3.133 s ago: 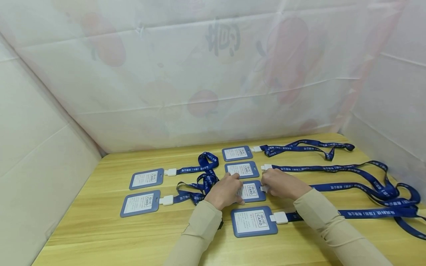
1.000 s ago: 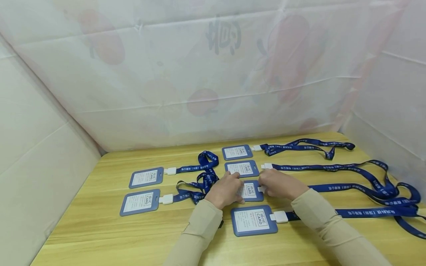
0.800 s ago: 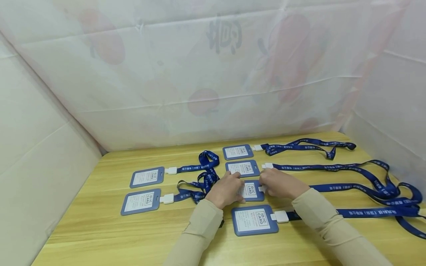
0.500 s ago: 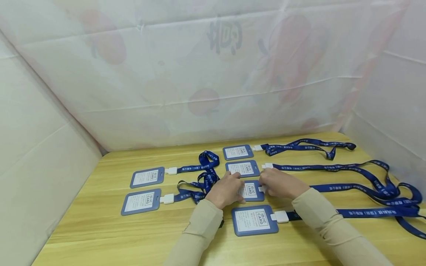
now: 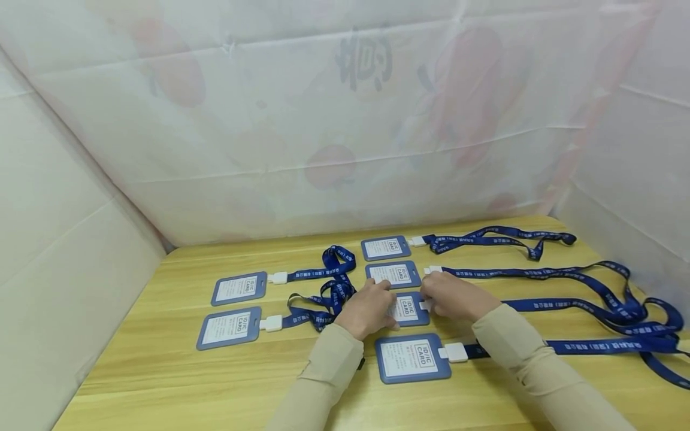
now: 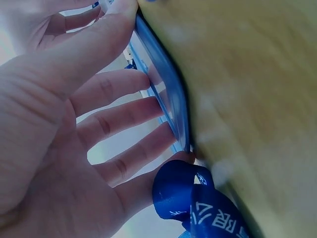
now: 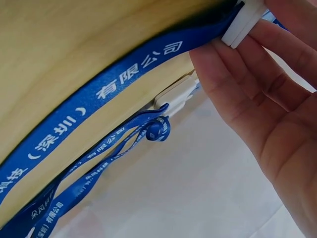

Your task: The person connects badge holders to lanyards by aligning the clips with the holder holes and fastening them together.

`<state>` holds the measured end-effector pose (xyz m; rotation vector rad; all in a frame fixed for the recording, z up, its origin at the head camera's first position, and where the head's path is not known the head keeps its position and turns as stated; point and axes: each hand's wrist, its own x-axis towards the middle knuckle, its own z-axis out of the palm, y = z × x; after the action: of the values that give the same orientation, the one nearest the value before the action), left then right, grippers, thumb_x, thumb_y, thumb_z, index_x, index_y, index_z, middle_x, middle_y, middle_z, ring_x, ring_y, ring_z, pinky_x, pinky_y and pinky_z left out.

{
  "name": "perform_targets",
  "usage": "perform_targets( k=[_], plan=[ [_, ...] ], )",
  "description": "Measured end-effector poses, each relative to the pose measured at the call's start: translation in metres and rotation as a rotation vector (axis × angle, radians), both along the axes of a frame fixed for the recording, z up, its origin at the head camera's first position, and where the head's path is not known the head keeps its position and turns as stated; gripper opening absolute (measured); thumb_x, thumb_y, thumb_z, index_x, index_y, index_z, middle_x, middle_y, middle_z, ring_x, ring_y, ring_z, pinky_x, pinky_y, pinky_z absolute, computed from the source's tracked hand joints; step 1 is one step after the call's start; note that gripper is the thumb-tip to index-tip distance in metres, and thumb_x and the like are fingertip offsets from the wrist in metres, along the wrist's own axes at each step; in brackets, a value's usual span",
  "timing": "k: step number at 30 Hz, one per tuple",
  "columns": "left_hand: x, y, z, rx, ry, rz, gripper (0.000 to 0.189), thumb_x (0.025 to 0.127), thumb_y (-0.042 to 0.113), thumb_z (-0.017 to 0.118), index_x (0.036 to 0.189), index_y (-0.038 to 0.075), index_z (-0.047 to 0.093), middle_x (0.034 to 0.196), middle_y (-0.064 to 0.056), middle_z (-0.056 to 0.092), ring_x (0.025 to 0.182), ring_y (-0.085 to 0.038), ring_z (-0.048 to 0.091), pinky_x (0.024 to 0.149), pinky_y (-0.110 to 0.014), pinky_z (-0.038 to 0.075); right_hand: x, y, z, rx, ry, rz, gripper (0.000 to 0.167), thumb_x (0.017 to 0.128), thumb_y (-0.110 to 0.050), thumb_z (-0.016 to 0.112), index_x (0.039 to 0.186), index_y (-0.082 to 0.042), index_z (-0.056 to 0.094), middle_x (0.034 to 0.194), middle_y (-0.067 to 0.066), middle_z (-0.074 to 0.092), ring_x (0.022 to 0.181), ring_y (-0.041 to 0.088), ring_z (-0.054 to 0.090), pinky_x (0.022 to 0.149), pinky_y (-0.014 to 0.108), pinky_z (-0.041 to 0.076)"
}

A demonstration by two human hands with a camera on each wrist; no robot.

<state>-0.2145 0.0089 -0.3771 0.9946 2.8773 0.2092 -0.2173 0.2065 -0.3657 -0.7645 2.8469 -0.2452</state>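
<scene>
In the head view my left hand (image 5: 369,308) holds a blue-framed badge holder (image 5: 411,309) by its left end, thumb at the near edge. The left wrist view shows the fingertips along the rim of that badge holder (image 6: 171,94), with a loop of blue lanyard (image 6: 181,191) by the little finger. At the holder's slotted end my right hand (image 5: 460,297) pinches a white clip. Seen from the right wrist, this clip (image 7: 243,24) sits between thumb and fingers, and its printed blue lanyard (image 7: 114,82) runs away across the table.
More badge holders lie nearby: one in front (image 5: 414,359), two behind, the nearer of them (image 5: 393,273) partly behind the left hand. Two others, including the left front badge holder (image 5: 229,328), have bunched lanyards (image 5: 334,293). Long lanyards (image 5: 620,311) tangle at right. White cloth (image 5: 345,120) surrounds the table.
</scene>
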Motion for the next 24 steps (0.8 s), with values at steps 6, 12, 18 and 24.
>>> perform_targets(
  k=[6,12,18,24],
  plan=[
    [-0.0017,-0.001,-0.0005,0.012,0.0,-0.018,0.041,0.08,0.038,0.086,0.11,0.01,0.078,0.117,-0.004,0.065,0.097,-0.022,0.053,0.086,-0.027,0.053,0.0017,0.0025,-0.0022,0.0,0.031,0.02,0.013,0.086,0.003,0.076,0.099,-0.001,0.078,0.093,0.007,0.07,0.078,0.015,0.06,0.077,0.032,0.057],
    [-0.0021,-0.0033,-0.0011,0.023,-0.003,-0.008,0.044,0.08,0.038,0.086,0.113,0.011,0.078,0.118,-0.004,0.065,0.097,-0.021,0.052,0.087,-0.028,0.051,0.0008,0.0059,-0.0056,0.016,0.053,0.03,0.013,0.086,0.001,0.078,0.099,-0.001,0.079,0.089,0.004,0.067,0.075,0.015,0.056,0.076,0.032,0.056],
    [-0.0024,-0.0026,-0.001,0.043,-0.031,0.031,0.047,0.08,0.038,0.087,0.117,0.012,0.077,0.119,-0.004,0.064,0.097,-0.021,0.05,0.085,-0.028,0.051,0.0015,0.0075,-0.0076,0.019,0.053,0.009,0.016,0.084,-0.002,0.081,0.1,-0.003,0.08,0.09,0.001,0.066,0.078,0.015,0.057,0.078,0.032,0.057],
    [-0.0027,-0.0028,-0.0019,0.034,-0.025,0.035,0.047,0.08,0.039,0.086,0.118,0.013,0.077,0.118,-0.003,0.063,0.096,-0.021,0.049,0.082,-0.027,0.051,0.0051,0.0088,-0.0087,-0.011,0.036,-0.039,0.02,0.083,-0.003,0.083,0.102,-0.003,0.079,0.104,0.008,0.07,0.092,0.023,0.064,0.089,0.044,0.056]
  ],
)
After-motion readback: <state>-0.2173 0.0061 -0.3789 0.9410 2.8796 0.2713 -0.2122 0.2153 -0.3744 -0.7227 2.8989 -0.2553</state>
